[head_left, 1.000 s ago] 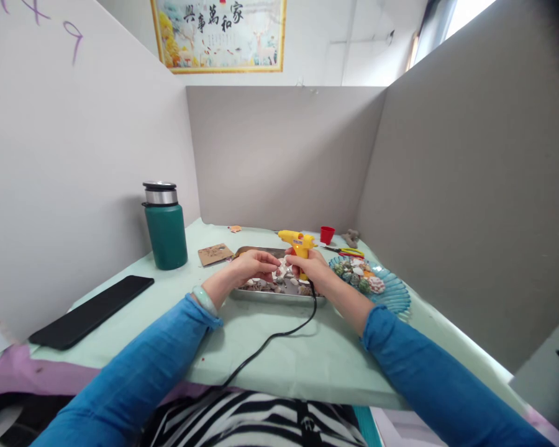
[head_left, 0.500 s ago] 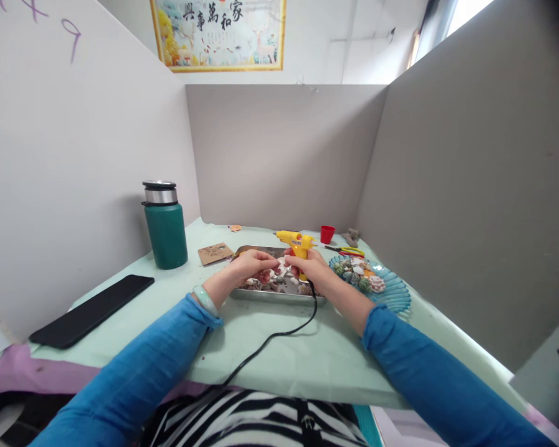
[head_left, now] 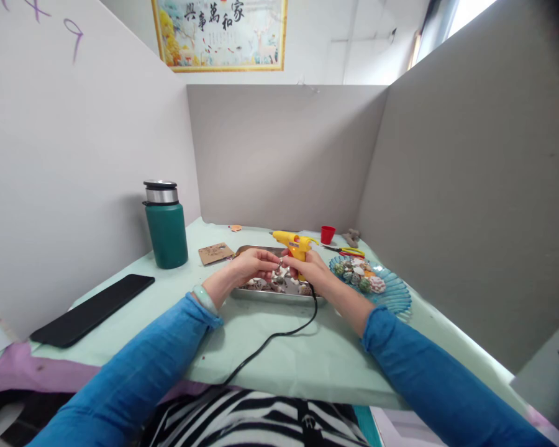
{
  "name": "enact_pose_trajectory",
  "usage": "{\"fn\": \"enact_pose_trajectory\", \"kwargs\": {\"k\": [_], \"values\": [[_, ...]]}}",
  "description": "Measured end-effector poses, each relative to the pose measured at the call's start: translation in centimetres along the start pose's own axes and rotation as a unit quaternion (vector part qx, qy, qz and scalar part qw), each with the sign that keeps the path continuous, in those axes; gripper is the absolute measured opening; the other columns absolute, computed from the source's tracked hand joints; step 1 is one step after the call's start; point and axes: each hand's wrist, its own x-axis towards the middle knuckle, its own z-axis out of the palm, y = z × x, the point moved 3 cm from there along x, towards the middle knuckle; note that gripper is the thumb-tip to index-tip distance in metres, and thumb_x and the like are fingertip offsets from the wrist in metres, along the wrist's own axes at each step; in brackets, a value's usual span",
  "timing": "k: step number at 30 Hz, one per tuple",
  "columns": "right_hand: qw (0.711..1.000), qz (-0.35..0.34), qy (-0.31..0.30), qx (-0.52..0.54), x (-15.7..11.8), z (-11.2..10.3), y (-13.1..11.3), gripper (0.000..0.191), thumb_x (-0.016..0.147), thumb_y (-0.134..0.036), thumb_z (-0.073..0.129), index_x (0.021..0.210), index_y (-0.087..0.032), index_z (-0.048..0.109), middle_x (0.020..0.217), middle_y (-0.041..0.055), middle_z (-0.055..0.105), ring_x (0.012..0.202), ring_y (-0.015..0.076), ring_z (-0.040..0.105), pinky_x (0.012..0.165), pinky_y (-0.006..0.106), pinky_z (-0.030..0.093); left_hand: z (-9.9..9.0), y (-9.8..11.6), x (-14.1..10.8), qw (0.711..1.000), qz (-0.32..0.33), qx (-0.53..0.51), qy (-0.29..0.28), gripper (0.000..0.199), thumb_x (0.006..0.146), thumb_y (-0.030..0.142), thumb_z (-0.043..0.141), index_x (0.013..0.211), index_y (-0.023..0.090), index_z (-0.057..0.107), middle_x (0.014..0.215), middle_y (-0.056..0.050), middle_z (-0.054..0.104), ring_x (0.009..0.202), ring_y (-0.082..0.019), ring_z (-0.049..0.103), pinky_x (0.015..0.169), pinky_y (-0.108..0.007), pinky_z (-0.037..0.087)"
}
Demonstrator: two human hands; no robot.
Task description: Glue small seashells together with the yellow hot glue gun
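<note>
My right hand (head_left: 311, 268) is closed round the handle of a yellow hot glue gun (head_left: 289, 239), whose nozzle points left. A black cord runs from its base down over the table edge. My left hand (head_left: 256, 265) is pinched, its fingertips close to my right thumb and index finger. Something small sits at the fingertips, too tiny to make out. Both hands are above a metal tray (head_left: 279, 297) that holds several shells (head_left: 264, 285), partly hidden by the hands.
Right of the tray, a blue glass plate (head_left: 397, 292) bears shells. Behind it are scissors (head_left: 351, 252) and a red cup (head_left: 327, 234). At left stand a green bottle (head_left: 166, 236), a black flat case (head_left: 95, 308) and a brown card (head_left: 215, 253). Grey partitions (head_left: 284, 155) enclose the table.
The glue gun has tilted and shifted slightly left. My left fingertips have risen a little and drawn close to my right thumb.
</note>
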Motion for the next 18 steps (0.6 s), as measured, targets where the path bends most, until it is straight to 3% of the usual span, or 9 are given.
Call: {"fn": "enact_pose_trajectory", "kwargs": {"k": [6, 11, 18], "values": [[0.999, -0.010, 0.032, 0.029, 0.2, -0.9, -0.3, 0.030, 0.071, -0.040, 0.066, 0.085, -0.015, 0.057, 0.066, -0.0006, 0.060, 0.042, 0.0057, 0.043, 0.039, 0.020, 0.034, -0.2, 0.3, -0.1, 0.996, -0.019, -0.064, 0.050, 0.026, 0.062, 0.012, 0.078, 0.084, 0.008, 0.064, 0.068, -0.003, 0.061, 0.054, -0.009, 0.058, 0.060, -0.026, 0.050], [0.999, -0.037, -0.020, 0.017, 0.2, -1.9, -0.7, 0.029, 0.075, -0.042, 0.064, 0.084, -0.016, 0.056, 0.066, -0.0005, 0.060, 0.041, 0.0054, 0.042, 0.039, 0.019, 0.030, -0.8, 0.6, 0.0, 0.988, -0.023, -0.125, 0.093, 0.017, 0.067, 0.005, 0.071, 0.079, 0.010, 0.061, 0.067, -0.002, 0.061, 0.057, -0.010, 0.060, 0.060, -0.024, 0.051], [0.996, -0.037, -0.085, -0.011, -0.6, -2.0, -1.3, 0.028, 0.078, -0.042, 0.060, 0.071, -0.016, 0.057, 0.060, -0.0012, 0.057, 0.043, 0.0059, 0.043, 0.043, 0.021, 0.031, -1.2, 0.9, -0.1, 0.984, 0.005, -0.145, 0.105, 0.015, 0.068, 0.004, 0.067, 0.078, 0.010, 0.058, 0.064, -0.002, 0.061, 0.052, -0.009, 0.057, 0.062, -0.027, 0.053]]}}
